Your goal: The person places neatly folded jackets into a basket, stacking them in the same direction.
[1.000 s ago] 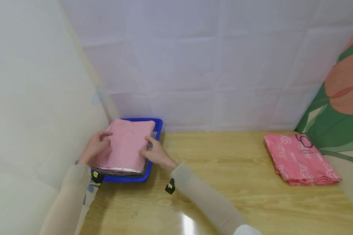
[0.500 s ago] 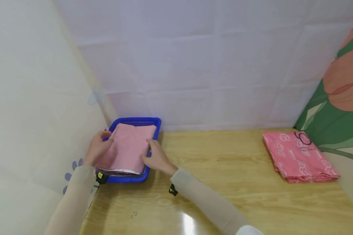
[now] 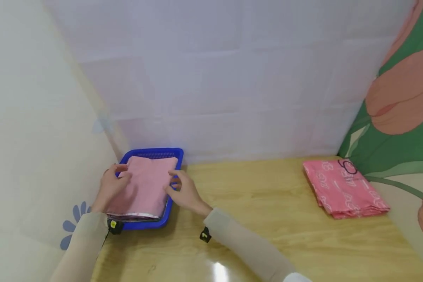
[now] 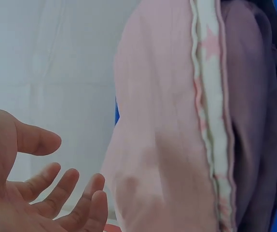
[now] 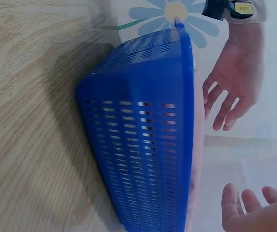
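Note:
A folded pink cloth [image 3: 146, 184] lies flat in the blue plastic basket [image 3: 158, 150], on top of darker folded fabric [image 4: 252, 87]. In the left wrist view its folded edge shows a white strip with pink stars. My left hand [image 3: 112, 186] hovers over the basket's left side with fingers loosely bent and holds nothing. At the right rim, my right hand [image 3: 187, 192] is apart from the cloth, its thumb and fingers spread. The right wrist view shows both hands clear of the basket's slotted wall [image 5: 138, 145].
Another folded pink cloth with white lettering [image 3: 345, 190] lies at the right of the wooden table [image 3: 253, 203]. A pale wall hanging [image 3: 204, 78] stands behind, a white one with blue flowers [image 3: 74, 223] at left, and a tulip-patterned one [image 3: 398, 94] at right.
The pink cloth has settled lower into the basket, baring its far rim. Both hands have let go of it and lifted slightly away. The head view has shifted a little to the right.

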`<state>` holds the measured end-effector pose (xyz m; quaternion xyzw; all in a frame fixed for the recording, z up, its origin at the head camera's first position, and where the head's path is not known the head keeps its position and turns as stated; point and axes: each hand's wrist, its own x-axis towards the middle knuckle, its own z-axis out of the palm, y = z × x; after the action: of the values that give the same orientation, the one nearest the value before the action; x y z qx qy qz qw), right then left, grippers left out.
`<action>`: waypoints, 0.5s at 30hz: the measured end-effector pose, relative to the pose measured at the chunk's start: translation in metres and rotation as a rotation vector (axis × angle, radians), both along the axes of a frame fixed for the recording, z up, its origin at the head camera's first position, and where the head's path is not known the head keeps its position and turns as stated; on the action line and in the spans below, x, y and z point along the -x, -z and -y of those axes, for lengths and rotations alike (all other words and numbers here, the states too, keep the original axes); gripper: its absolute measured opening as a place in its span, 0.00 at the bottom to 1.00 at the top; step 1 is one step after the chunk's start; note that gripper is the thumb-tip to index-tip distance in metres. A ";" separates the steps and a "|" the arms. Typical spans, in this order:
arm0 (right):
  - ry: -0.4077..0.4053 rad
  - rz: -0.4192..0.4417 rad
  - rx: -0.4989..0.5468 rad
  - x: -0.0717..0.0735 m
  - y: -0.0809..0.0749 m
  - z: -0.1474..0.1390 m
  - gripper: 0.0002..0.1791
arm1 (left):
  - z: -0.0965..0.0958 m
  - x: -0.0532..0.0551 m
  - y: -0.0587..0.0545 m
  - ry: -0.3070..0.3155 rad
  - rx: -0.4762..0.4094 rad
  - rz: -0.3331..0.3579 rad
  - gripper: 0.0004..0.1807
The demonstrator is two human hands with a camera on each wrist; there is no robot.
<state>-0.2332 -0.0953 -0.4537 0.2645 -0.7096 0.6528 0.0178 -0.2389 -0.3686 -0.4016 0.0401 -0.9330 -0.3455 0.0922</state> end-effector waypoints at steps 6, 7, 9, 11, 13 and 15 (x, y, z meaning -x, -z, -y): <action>-0.011 0.055 0.088 -0.003 -0.004 -0.017 0.25 | -0.014 -0.006 -0.002 0.003 -0.038 0.025 0.29; -0.016 0.065 0.089 -0.003 -0.005 -0.020 0.24 | -0.016 -0.008 -0.002 0.003 -0.045 0.026 0.29; -0.023 0.080 0.080 -0.003 -0.006 -0.027 0.24 | -0.020 -0.010 -0.001 0.003 -0.057 0.024 0.28; -0.027 0.092 0.078 -0.004 -0.006 -0.034 0.23 | -0.024 -0.013 -0.001 0.010 -0.081 0.029 0.29; -0.025 0.105 0.069 -0.003 -0.007 -0.041 0.24 | -0.028 -0.014 0.000 0.017 -0.093 0.025 0.29; -0.027 0.113 0.068 -0.003 -0.007 -0.049 0.23 | -0.033 -0.014 0.002 0.025 -0.100 0.016 0.29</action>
<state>-0.2299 -0.0465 -0.4464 0.2360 -0.6833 0.6906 -0.0224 -0.2251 -0.3361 -0.4032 0.0358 -0.9157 -0.3926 0.0784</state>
